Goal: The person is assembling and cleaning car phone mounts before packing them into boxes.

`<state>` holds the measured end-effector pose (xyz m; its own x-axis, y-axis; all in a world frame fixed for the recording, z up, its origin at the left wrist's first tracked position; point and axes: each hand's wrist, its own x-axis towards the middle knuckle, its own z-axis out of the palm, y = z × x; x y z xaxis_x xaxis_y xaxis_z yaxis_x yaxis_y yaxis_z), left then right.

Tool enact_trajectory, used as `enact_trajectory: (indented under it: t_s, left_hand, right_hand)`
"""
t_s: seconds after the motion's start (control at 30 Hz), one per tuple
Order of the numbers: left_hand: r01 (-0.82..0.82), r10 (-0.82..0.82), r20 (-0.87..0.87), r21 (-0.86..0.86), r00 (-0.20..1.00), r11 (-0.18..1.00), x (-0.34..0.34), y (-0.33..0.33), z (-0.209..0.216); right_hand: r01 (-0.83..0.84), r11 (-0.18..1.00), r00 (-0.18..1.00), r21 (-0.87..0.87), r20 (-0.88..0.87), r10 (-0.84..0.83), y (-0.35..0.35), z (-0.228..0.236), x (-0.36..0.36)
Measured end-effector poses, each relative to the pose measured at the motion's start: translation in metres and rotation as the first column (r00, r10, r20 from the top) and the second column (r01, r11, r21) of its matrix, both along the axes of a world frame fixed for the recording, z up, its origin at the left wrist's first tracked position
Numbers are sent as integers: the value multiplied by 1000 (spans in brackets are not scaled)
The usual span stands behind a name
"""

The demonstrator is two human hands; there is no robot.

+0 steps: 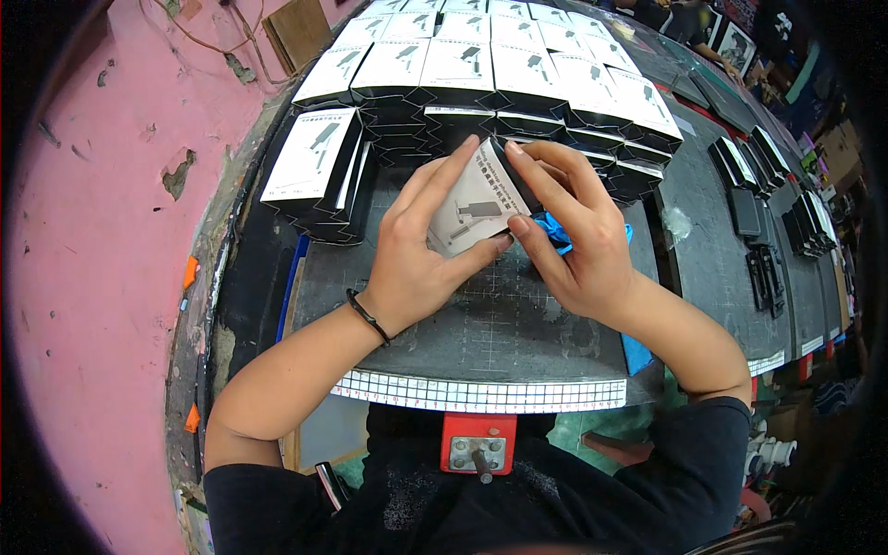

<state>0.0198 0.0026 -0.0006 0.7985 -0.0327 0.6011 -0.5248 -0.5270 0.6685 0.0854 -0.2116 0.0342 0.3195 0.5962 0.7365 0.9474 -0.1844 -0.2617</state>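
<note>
Above the middle of the bench I hold a small white carton (476, 199) with black sides, tilted, a grey picture of a stand on its face. My left hand (421, 231) grips it from the left, thumb along the lower edge and fingers up the side. My right hand (578, 231) closes on its right side, fingertips at the upper corner and thumb low down. Whether the carton's flaps are folded in cannot be seen, as my fingers cover its ends. Just behind my right hand, a crumpled blue piece (558, 231) shows in part.
Stacks of matching cartons (458, 65) fill the far side of the bench (425, 342), with a shorter stack (314, 157) at left. A ruled strip (481, 393) edges the front. On the right table lie black parts (766, 277), more cartons (735, 165) and clear plastic (677, 224).
</note>
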Motion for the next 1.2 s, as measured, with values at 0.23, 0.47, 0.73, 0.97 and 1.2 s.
enact_trajectory:
  t_s: [0.23, 0.47, 0.73, 0.97, 1.2]
  left_hand:
    - [7, -7, -26, 14, 1000, 1000, -1, 0, 1]
    - [96, -96, 8, -30, 995, 995, 1, 5, -3]
    - [130, -126, 41, -124, 991, 984, 0, 4, -1]
    - [108, -100, 68, -120, 993, 987, 4, 4, -3]
    - [112, -111, 23, -34, 994, 993, 2, 6, -1]
  right_hand:
    - [-26, 999, 998, 22, -56, 27, 0, -1, -2]
    - [-166, 978, 965, 129, -181, 188, -5, 10, 4]
    - [-197, 965, 903, 172, -353, 247, -10, 12, -3]
    - [-143, 984, 972, 105, -174, 159, -7, 18, -2]
    - [-61, 996, 998, 61, 14, 61, -4, 15, -5]
